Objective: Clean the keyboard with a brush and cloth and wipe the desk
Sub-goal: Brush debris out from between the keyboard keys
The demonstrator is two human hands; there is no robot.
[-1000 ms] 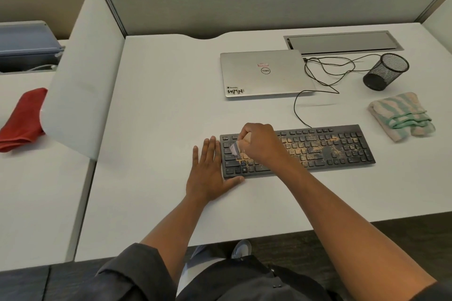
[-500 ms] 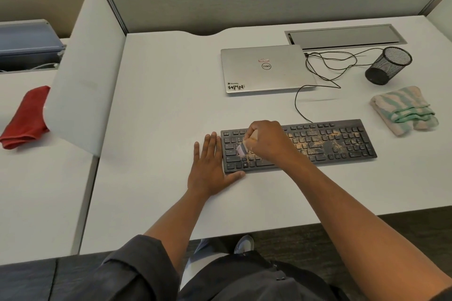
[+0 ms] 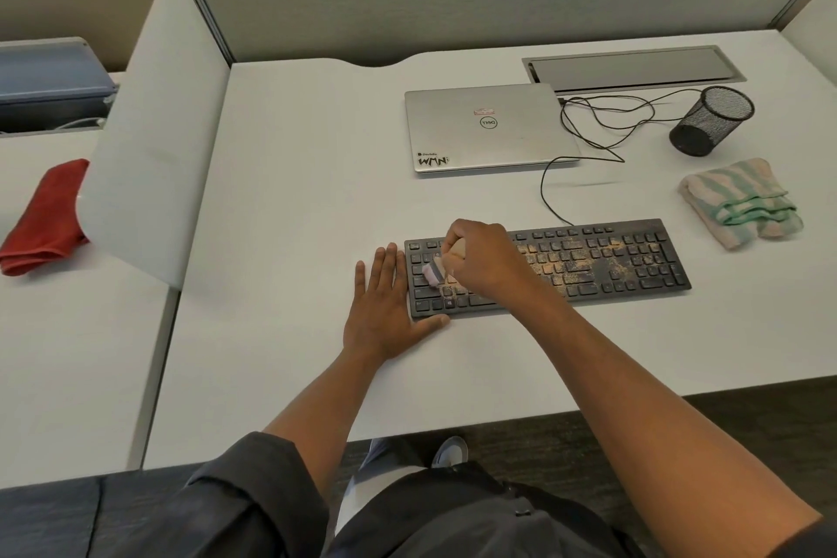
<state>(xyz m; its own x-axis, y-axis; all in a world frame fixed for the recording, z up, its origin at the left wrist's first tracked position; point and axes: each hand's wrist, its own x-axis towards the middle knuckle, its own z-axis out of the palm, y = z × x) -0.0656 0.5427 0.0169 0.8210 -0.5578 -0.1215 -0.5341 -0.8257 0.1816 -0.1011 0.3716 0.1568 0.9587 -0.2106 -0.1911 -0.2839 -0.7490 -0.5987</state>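
I see my right hand (image 3: 487,261) curled around what looks like a small brush (image 3: 432,274) on the dusty keyboard's (image 3: 611,261) left end, my left hand (image 3: 385,313) flat, fingers straight, bracing its corner on the desk (image 3: 294,217).

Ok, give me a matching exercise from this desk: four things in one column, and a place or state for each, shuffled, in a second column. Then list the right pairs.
Things:
1. keyboard
2. brush
3. striped cloth
4. laptop

Places or states:
A. folded, right of the keyboard
B. closed, behind the keyboard
C. gripped in the right hand
D. dusted with tan grit, left hand flat at its left end

Pairs: 1-D, 2-C, 3-A, 4-B
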